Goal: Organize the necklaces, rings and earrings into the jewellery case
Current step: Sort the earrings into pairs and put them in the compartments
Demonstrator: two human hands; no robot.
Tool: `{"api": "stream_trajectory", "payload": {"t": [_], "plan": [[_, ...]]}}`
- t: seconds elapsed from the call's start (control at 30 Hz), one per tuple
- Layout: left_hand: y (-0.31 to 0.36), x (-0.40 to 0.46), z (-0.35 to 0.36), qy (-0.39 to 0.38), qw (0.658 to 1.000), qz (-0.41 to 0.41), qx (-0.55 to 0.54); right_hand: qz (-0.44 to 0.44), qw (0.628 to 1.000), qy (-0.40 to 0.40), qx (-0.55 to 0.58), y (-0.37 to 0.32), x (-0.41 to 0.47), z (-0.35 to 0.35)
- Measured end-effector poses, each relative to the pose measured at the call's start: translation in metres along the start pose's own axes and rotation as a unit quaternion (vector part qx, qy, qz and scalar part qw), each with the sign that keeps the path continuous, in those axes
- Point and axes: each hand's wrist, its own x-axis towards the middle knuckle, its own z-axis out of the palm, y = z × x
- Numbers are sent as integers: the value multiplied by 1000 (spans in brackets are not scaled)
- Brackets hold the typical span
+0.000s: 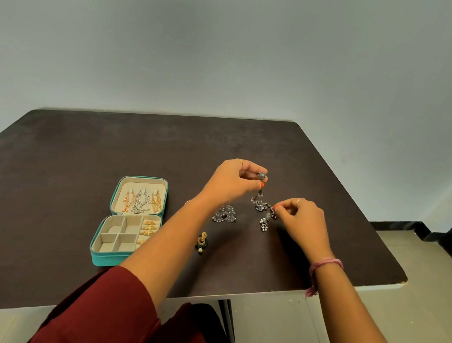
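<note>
From the head view, the left hand [234, 179] pinches the top of a silver earring [259, 199] lifted above the dark table [68, 175], while the right hand [298, 221] pinches a second silver piece [265, 223] just beside it. The open teal jewellery case [129, 222] sits left of the left forearm, near the front edge, with chains in its lid and gold rings at the right. Bare tabletop stretches far left and behind. A pale wall [241, 39] rises behind it.

Jewellery case [102, 259] near corner behind left sleeve [118, 306]; rings [148, 229] too small.
</note>
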Motion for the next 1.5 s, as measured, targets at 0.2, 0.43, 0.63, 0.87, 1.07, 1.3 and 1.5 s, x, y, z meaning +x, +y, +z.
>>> {"api": "stream_trajectory", "payload": {"t": [0.2, 0.43, 0.63, 0.87, 1.07, 1.3, 1.5], "plan": [[3, -3, 1, -16, 1000, -14, -6, 38, 996, -25, -80, -11, -3, 9], [8, -10, 0, 4, 999, -26, -39, 15, 991, -71, -117, -18, -7, 5], [12, -15, -1, 6, 999, -17, -38, -14, 997, -71, -35, -17, -10, -4], [18, -21, -7, 7, 999, -10, -41, -81, 990, -15, 114, -36, -13, -35], [30, -31, -12, 10, 997, -1, -74, -79, 948, -33, 305, -61, -25, -51], [35, -41, -22, -11, 993, -20, -111, 21, 909, -58, 413, -76, -33, -52], [37, -47, -32, -33, 988, -30, -147, 57, 895, -97, 432, -87, -35, -57]]}}
